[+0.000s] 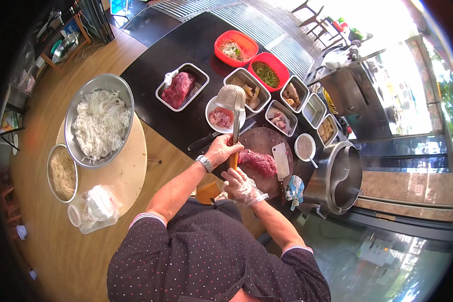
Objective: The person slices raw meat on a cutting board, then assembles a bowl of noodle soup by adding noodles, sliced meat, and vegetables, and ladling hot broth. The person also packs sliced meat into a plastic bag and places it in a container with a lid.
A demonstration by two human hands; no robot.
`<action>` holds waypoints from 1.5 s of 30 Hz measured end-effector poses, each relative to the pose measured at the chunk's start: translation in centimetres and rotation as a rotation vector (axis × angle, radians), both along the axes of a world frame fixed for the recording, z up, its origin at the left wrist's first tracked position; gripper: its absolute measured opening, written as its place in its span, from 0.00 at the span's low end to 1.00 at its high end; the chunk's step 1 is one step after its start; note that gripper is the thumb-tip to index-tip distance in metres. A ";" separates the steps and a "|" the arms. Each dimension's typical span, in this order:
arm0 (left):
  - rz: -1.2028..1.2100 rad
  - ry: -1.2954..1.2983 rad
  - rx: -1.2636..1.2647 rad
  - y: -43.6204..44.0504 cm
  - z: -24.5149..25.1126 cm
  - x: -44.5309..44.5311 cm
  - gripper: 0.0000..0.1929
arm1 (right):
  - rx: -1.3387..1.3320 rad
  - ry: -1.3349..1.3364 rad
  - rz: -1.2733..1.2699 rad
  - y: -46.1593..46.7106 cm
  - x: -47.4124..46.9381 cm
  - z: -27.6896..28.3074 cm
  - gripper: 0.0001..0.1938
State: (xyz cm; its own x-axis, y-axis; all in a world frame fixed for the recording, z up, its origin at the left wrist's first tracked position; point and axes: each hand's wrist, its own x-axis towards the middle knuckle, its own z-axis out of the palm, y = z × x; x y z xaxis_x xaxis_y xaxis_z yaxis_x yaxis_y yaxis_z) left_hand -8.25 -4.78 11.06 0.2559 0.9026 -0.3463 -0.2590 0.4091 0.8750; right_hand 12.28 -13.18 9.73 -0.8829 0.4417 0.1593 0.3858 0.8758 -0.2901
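Observation:
Both my hands are on one long-handled strainer (pixel 229 97), its deep mesh basket pointing away from me above a white bowl (pixel 211 122) of sliced meat. My bare left hand (pixel 221 151) grips the metal shaft near the wooden handle. Lower down, my right hand (pixel 241 185), in a clear plastic glove, is closed on the handle's end. Just beyond the gloved hand, a piece of raw red meat (pixel 262 163) lies on a round chopping board (pixel 264 137), beside a cleaver (pixel 280 160). A dark-handled knife (pixel 202 142) lies left of the board.
Metal trays of meat (pixel 183 88) and red tubs (pixel 236 41) stand on the black table. At right are a white cup with a spoon (pixel 305 147), a blue-and-white cloth (pixel 295 191) and a large steel pot (pixel 326 181). A round table at left bears a bowl of white noodles (pixel 100 124).

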 end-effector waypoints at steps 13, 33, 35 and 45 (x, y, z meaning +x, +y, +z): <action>-0.003 0.794 0.740 1.3 0.8 -1.6 0.21 | -0.049 1.005 -0.872 -3.4 5.5 17.2 0.15; -0.974 1.322 0.708 4.9 -5.0 16.4 0.50 | 0.682 1.273 -2.336 -19.5 46.3 15.1 0.19; -1.005 1.362 0.707 4.5 -3.6 16.8 0.42 | 0.638 1.048 -2.445 -18.0 50.6 11.6 0.24; -0.560 0.452 -0.001 13.9 8.7 23.4 0.36 | 0.261 0.782 -2.575 -18.1 64.7 3.1 0.26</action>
State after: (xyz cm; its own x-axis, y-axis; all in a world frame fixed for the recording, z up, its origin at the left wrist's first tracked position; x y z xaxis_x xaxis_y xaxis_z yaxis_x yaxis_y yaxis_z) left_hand 15.11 9.16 19.79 0.5121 0.6771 -0.5285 0.3775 0.3752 0.8466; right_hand 76.97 -31.27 12.88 0.9774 -0.1101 0.1803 0.0731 -0.6248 -0.7773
